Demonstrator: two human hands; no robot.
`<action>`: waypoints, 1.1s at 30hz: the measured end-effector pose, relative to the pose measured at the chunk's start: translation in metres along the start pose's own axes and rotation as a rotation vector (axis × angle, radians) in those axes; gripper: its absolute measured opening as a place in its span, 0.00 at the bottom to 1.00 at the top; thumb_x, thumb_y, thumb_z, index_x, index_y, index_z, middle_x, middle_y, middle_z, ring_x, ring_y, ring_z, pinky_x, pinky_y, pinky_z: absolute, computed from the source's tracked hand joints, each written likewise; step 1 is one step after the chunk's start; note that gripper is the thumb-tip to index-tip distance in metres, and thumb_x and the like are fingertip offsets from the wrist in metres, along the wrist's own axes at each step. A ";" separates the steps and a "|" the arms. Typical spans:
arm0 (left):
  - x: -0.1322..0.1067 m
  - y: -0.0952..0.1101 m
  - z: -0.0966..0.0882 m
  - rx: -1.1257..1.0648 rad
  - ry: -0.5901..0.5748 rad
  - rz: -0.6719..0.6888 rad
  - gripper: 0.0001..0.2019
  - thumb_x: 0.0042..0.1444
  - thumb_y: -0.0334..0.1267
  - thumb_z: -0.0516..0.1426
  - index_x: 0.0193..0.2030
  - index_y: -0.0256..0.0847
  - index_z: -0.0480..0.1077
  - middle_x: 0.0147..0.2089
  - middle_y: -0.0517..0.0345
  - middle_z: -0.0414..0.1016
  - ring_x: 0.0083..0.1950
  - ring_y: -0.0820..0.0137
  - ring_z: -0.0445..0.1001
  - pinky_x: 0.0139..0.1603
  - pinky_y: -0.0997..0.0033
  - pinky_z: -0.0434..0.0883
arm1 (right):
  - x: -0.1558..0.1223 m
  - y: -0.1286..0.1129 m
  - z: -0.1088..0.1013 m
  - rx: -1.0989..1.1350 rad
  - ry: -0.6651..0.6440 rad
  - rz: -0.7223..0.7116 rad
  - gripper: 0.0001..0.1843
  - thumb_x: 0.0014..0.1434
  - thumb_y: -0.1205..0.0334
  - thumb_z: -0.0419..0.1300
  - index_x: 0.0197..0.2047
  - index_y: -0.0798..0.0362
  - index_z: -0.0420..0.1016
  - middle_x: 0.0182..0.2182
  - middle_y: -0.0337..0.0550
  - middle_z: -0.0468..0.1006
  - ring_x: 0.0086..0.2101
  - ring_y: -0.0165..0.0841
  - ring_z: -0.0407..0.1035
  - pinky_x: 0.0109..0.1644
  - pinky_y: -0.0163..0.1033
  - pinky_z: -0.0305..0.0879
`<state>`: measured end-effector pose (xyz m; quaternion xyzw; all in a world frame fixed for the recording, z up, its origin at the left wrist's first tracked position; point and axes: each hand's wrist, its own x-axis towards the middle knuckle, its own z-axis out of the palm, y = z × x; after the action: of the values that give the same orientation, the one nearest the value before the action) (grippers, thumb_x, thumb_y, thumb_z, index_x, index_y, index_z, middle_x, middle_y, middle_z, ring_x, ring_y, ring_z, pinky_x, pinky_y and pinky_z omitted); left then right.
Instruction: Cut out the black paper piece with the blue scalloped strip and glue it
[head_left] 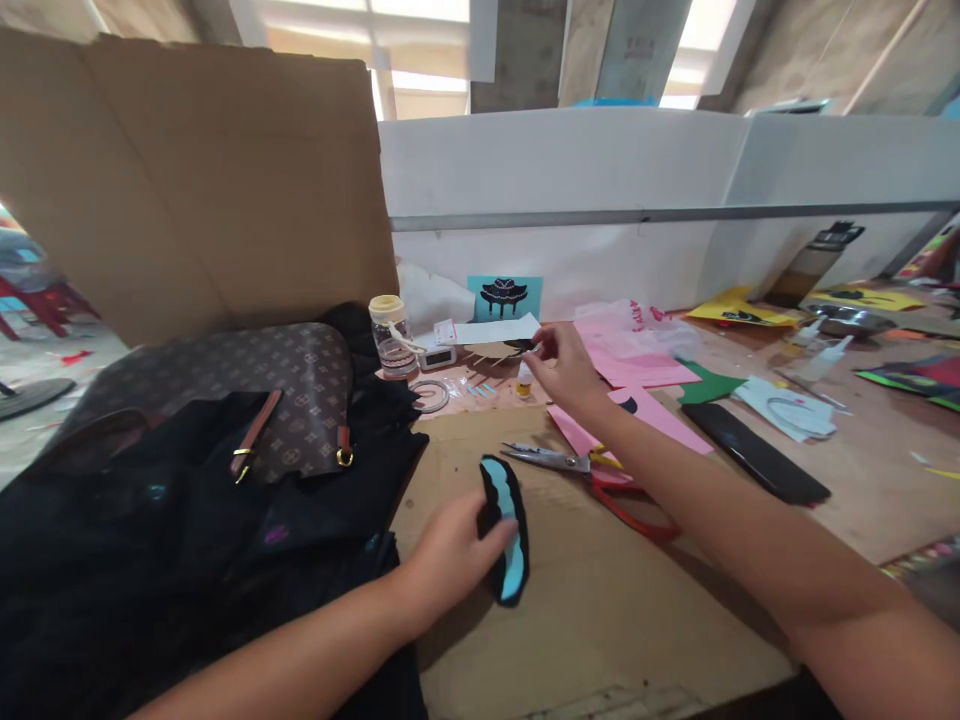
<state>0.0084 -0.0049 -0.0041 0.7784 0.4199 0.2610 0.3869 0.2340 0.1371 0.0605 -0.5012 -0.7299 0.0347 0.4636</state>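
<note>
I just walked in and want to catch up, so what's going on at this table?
Someone is doing craft work with both hands. The left hand holds a black piece with a wavy light blue strip above a cardboard sheet. The right hand is reaching toward the back, beside a small bottle; whether it touches anything is unclear. The scissors lie open-handled and unheld, partly behind the right forearm.

L hand [454,548] low, thumb pinching — R hand [564,365] fwd, fingers bent.
</note>
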 end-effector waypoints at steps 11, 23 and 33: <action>0.015 -0.022 -0.012 0.426 0.305 0.109 0.39 0.59 0.31 0.56 0.76 0.38 0.48 0.79 0.40 0.48 0.79 0.50 0.44 0.76 0.39 0.48 | -0.001 0.057 0.033 -0.052 -0.273 0.220 0.20 0.68 0.55 0.62 0.59 0.54 0.72 0.54 0.49 0.76 0.48 0.40 0.75 0.50 0.51 0.76; -0.003 0.009 -0.014 0.626 0.132 0.263 0.17 0.66 0.44 0.59 0.59 0.40 0.74 0.58 0.46 0.77 0.58 0.55 0.75 0.61 0.51 0.72 | -0.049 -0.012 -0.019 0.069 -0.364 0.061 0.16 0.69 0.53 0.59 0.53 0.55 0.74 0.45 0.47 0.79 0.43 0.38 0.75 0.49 0.48 0.72; 0.028 0.061 -0.050 0.779 0.284 0.422 0.15 0.73 0.44 0.49 0.45 0.39 0.74 0.44 0.50 0.79 0.48 0.59 0.75 0.53 0.57 0.71 | -0.107 -0.030 -0.048 0.138 -0.546 -0.079 0.14 0.68 0.60 0.60 0.56 0.49 0.73 0.49 0.48 0.80 0.47 0.41 0.74 0.50 0.46 0.70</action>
<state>0.0133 0.0174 0.0765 0.8907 0.3678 0.2609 -0.0574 0.2543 0.0209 0.0342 -0.4117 -0.8426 0.2000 0.2837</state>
